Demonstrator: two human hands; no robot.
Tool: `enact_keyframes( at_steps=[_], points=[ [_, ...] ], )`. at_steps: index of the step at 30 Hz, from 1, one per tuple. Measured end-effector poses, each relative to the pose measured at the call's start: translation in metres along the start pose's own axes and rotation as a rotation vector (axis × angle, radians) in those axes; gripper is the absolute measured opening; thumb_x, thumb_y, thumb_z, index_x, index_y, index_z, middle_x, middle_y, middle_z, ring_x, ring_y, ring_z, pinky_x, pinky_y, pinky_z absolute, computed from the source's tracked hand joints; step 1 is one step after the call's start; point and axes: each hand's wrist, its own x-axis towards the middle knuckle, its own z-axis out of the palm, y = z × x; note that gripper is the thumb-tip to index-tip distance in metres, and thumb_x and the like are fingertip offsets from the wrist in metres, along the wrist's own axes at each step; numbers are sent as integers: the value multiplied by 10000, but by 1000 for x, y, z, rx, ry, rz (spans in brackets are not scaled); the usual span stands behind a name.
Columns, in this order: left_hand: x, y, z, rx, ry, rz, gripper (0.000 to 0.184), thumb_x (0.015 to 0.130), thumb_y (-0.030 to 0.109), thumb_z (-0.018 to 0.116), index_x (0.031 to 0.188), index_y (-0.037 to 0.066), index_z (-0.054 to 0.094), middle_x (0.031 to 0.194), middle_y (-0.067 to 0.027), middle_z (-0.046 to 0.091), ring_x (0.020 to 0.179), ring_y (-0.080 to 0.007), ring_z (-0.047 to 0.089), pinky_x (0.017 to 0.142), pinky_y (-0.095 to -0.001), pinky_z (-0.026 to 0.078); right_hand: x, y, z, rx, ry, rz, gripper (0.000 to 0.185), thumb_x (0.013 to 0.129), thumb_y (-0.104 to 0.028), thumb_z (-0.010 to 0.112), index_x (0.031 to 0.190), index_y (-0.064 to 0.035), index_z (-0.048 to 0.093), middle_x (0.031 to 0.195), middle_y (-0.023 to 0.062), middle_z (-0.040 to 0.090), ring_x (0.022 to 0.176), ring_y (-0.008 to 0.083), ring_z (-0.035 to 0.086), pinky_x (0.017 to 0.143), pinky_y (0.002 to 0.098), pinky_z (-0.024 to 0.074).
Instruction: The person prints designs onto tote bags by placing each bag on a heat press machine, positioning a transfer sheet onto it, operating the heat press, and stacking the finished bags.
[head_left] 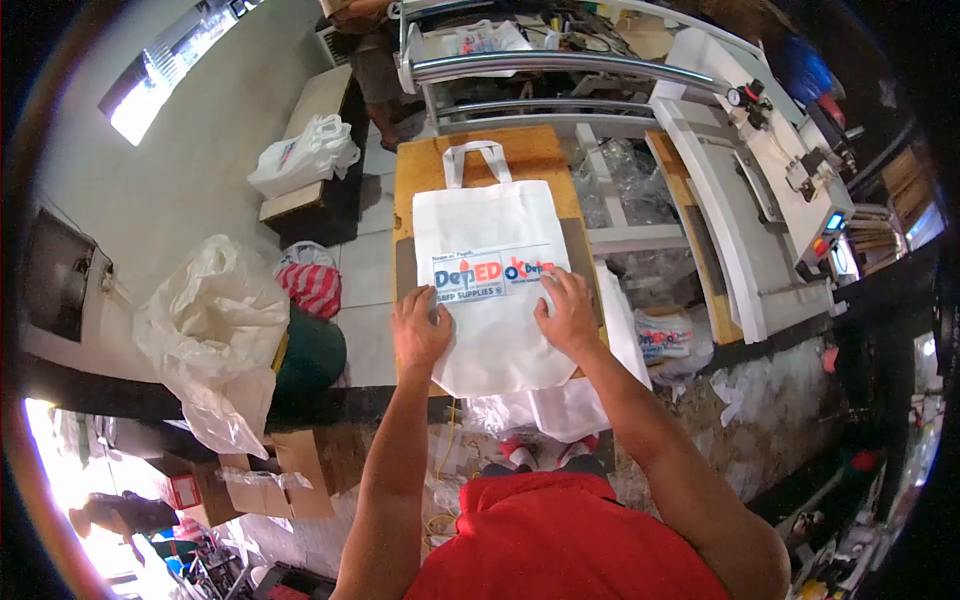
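Head view showed the white bag [497, 348] lying flat on the wooden board [562, 168], handles [454, 168] pointing away. The left hand [421, 328] rested unclenched at the bag's left edge, the right hand [567, 313] spread by the print [467, 277]; light, even pressure seemed best for smoothness.

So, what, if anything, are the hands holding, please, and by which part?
The left hand and right hand touch the white bag near its side edges; any grip is unclear.

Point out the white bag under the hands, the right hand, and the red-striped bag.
White bag [490, 325], head view: plain front below the print.
Right hand [569, 312], head view: back of the hand.
Red-striped bag [309, 287], head view: striped side.
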Motion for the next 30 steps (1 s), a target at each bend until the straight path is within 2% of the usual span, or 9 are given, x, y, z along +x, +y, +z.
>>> enact_keyframes(
  at_steps=[12, 15, 17, 19, 20, 21, 23, 26, 30],
  points=[
    [0, -3, 2, 37, 21, 3, 365, 815, 169, 668, 1166, 73, 688, 1207, -85, 660, 1136, -311, 587, 985, -435, 458, 1, -3, -1, 41, 17, 20, 443, 811, -132, 690, 1233, -18, 617, 1360, 152, 523, 1245, 363, 486, 1017, 490, 428],
    [0, -3, 4, 19, 30, 14, 362, 807, 153, 670, 1157, 61, 687, 1197, -91, 664, 1130, -316, 588, 983, -435, 458, 3, 1, -5, 114, 91, 51, 452, 789, -99, 705, 1224, -21, 615, 1322, 175, 544, 1235, 376, 500, 1020, 494, 426],
    [1, -5, 4, 7, 39, 28, 361, 803, 144, 671, 1152, 54, 687, 1192, -95, 666, 1125, -319, 589, 982, -434, 458, 6, 18, -19, 241, 299, -17, 454, 772, -65, 714, 1209, -15, 600, 1274, 200, 569, 1198, 401, 529, 1029, 491, 422],
    [0, -7, 5, -6, 51, 51, 358, 796, 130, 671, 1143, 43, 686, 1184, -102, 668, 1117, -324, 588, 978, -432, 460, -2, 61, -76, 125, 340, 10, 446, 778, -51, 708, 1202, -12, 576, 1226, 197, 589, 1154, 402, 556, 1029, 483, 420],
    [0, -6, 5, -10, 49, 51, 358, 796, 130, 671, 1143, 43, 686, 1184, -102, 668, 1117, -324, 588, 978, -432, 460, -8, 98, -106, 74, 489, 76, 418, 791, -35, 692, 1188, -13, 564, 1184, 184, 603, 1135, 380, 567, 1021, 480, 421],
    [0, -5, 3, -9, 45, 40, 358, 796, 132, 670, 1143, 43, 686, 1185, -103, 667, 1113, -327, 588, 980, -433, 460, -13, 129, -146, -198, 699, 103, 351, 814, -16, 682, 1155, -11, 601, 1148, 181, 628, 1105, 356, 604, 1003, 448, 453],
    [0, -3, 2, -8, 43, 27, 359, 796, 133, 669, 1143, 44, 686, 1186, -104, 666, 1110, -329, 587, 981, -433, 460, -24, 201, -247, -638, 728, 266, 373, 853, -157, 689, 1176, 9, 603, 1173, 197, 635, 1111, 391, 592, 1023, 481, 430],
    [2, -1, 0, -9, 47, 14, 360, 796, 135, 667, 1145, 48, 687, 1188, -100, 667, 1114, -328, 587, 982, -435, 459, -28, 272, -324, -851, 624, 529, 447, 892, -227, 649, 1239, 37, 553, 1253, 220, 593, 1152, 404, 587, 995, 532, 452],
    [1, -2, -1, 0, 35, 1, 367, 797, 141, 668, 1154, 57, 685, 1190, -92, 666, 1120, -322, 588, 984, -433, 459, -42, 350, -342, -787, 325, 494, 524, 898, -252, 649, 1314, 43, 529, 1332, 245, 563, 1171, 420, 580, 1027, 523, 458]
  ],
)
